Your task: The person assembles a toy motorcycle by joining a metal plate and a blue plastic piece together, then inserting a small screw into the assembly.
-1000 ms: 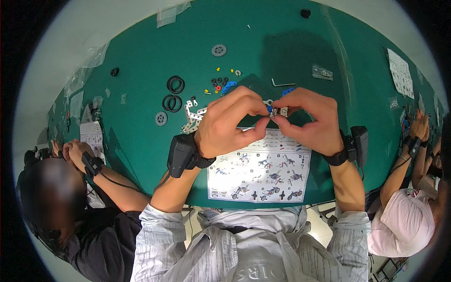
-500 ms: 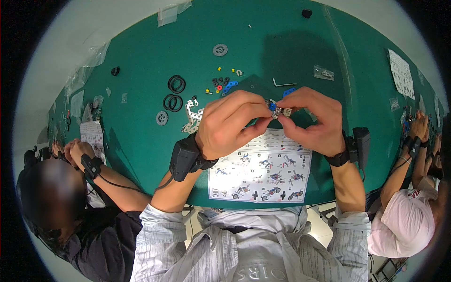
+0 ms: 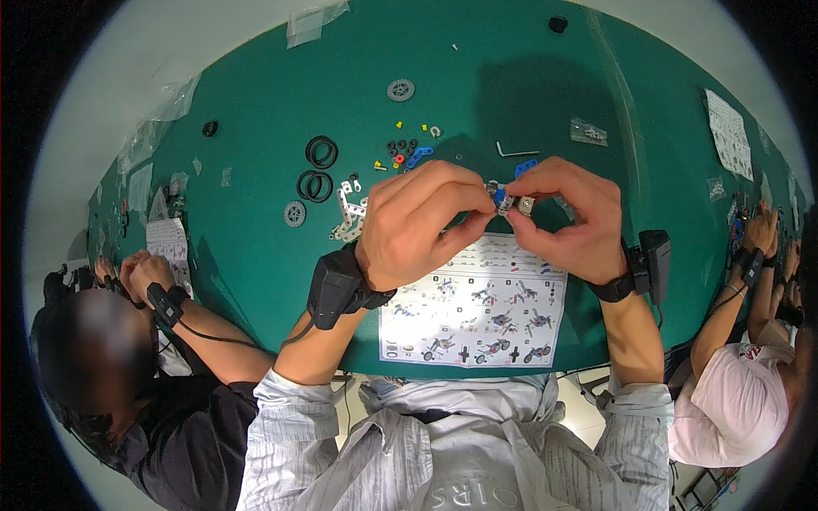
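A small assembly of blue and silver metal parts [image 3: 503,198] is held between both hands, over the top edge of a printed instruction sheet [image 3: 473,319]. My left hand [image 3: 426,220] pinches its left side with thumb and forefinger. From the right, my right hand [image 3: 573,217] grips it in the same way, with a pale squarish piece showing by the fingertips. The fingers hide much of the assembly. Just beyond my right fingers lies a blue perforated piece [image 3: 526,168]. Silver perforated strips [image 3: 348,217] lie beside my left hand.
Black rubber rings [image 3: 314,186], grey wheels [image 3: 400,90], small black and yellow parts, a hex key [image 3: 517,152] and a plastic bag of small parts [image 3: 589,132] lie on the green table. People with wrist devices sit at left and right.
The held assembly has turned slightly between my fingertips. Both hands keep their grip in nearly the same place.
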A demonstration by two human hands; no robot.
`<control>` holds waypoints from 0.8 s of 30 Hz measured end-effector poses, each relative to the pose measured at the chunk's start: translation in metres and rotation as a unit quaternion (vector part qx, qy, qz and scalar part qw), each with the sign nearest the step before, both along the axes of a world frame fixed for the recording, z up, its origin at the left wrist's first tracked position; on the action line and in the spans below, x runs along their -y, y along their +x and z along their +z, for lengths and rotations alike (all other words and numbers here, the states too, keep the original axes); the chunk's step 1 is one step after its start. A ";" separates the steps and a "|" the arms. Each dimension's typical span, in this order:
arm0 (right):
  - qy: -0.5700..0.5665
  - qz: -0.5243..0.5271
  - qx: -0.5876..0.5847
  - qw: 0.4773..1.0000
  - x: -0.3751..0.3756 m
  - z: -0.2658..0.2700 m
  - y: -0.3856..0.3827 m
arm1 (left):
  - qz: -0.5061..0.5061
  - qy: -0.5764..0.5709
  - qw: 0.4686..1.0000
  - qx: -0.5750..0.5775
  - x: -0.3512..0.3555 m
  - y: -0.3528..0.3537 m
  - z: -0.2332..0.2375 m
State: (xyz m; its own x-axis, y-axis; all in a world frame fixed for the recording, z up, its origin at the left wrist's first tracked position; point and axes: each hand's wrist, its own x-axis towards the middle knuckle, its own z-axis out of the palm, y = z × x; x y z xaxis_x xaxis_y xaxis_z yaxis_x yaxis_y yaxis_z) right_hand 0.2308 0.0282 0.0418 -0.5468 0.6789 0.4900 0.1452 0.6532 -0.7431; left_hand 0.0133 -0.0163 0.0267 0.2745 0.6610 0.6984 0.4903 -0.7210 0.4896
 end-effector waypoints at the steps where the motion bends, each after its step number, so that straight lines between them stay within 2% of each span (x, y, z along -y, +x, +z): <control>1: 0.001 0.001 0.001 1.000 0.000 0.000 0.000 | 0.004 -0.014 1.000 0.006 0.001 0.001 0.001; 20: 0.006 -0.004 -0.007 1.000 0.004 0.003 -0.002 | -0.022 -0.025 0.999 0.001 -0.001 0.000 0.005; 24: 0.057 0.037 0.012 0.998 -0.001 -0.001 0.002 | -0.020 -0.018 1.000 0.006 -0.001 -0.001 0.005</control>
State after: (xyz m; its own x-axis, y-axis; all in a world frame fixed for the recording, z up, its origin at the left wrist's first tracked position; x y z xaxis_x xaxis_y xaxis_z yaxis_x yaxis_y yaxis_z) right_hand 0.2325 0.0288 0.0410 -0.6055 0.5774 0.5477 0.1104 0.7424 -0.6607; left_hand 0.0128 -0.0154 0.0317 0.2936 0.6737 0.6782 0.4554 -0.7223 0.5204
